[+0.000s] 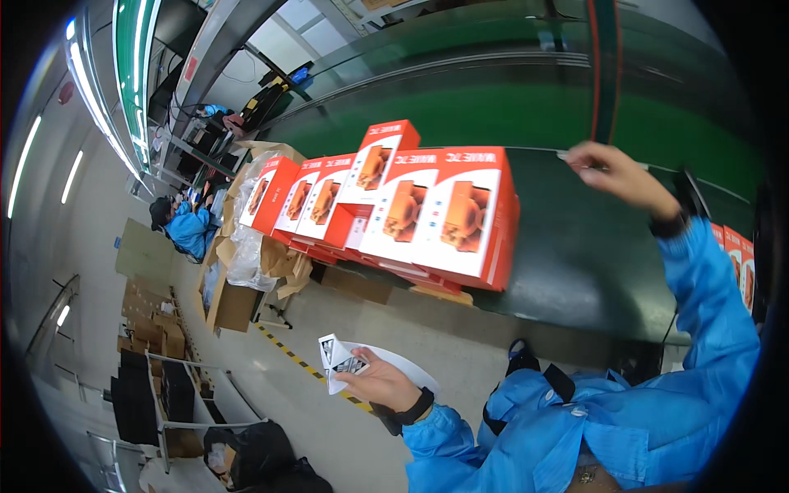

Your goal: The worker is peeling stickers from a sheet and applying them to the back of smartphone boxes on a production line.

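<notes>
My left hand (385,382) is closed on a strip of white paper (333,353) with dark printed patches, held low over the floor; the strip curls round behind the hand. Above the green bench my right hand (620,177) is closed, thumb and fingers pinched together. A small pale bit shows at its fingertips, too small to name. Left of that hand, red and white cartons (468,214) with an orange device pictured on them stand stacked in a row. Neither hand touches these cartons.
The dark green bench (575,279) runs across the front, with a green conveyor (526,115) behind it and an upright post (604,74). More red and white cartons (735,255) stand at far right. An open cardboard box (234,308) with plastic wrap is at left; a co-worker (189,226) in blue sits beyond.
</notes>
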A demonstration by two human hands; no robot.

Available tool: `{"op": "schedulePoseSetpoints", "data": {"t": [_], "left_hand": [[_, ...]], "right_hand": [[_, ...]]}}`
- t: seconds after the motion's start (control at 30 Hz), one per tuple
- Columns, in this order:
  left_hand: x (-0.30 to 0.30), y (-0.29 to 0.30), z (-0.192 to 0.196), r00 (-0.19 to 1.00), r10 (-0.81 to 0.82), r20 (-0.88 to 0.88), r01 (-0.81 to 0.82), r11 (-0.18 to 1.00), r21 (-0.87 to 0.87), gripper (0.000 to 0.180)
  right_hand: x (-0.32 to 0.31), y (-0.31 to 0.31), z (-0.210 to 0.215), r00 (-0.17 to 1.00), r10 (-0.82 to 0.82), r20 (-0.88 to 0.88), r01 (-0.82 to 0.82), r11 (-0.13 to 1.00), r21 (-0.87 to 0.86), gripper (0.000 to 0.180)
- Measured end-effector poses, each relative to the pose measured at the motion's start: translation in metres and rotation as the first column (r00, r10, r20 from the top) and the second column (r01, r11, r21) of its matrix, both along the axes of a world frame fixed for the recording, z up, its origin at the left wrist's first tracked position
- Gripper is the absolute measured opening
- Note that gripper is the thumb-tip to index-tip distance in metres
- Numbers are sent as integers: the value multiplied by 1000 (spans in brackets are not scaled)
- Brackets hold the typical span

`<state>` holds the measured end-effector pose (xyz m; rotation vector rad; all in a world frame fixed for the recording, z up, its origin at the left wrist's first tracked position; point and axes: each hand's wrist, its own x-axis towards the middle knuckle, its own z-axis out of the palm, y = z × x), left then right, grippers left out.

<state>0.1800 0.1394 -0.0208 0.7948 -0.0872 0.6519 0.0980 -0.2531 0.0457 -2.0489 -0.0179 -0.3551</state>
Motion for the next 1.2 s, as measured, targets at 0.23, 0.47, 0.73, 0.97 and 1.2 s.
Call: {"op": "schedulePoseSetpoints", "data": {"t": [0.23, 0.47, 0.73, 0.97, 1.2], "left_hand": [[97, 3, -43, 966, -22, -259, 5, 998, -66, 41], [148, -27, -69, 921, -109, -375, 66, 990, -127, 40], [158, -35, -81, 899, -112, -423, 66, 990, -121, 41], [155, -33, -112, 886, -120, -447, 44, 983, -178, 42], [166, -41, -161, 837, -375, -399, 248, 909, -334, 44]], "right_hand": [[246, 7, 23, 964, -49, -260, 35, 998, -61, 55], [335, 42, -1, 813, 332, -479, -241, 940, 243, 61], [309, 82, 17, 657, 334, -676, -311, 937, 160, 64], [332, 4, 9, 664, 506, -551, -361, 862, 356, 52], [347, -12, -94, 652, 430, -625, -62, 851, 521, 51]]}}
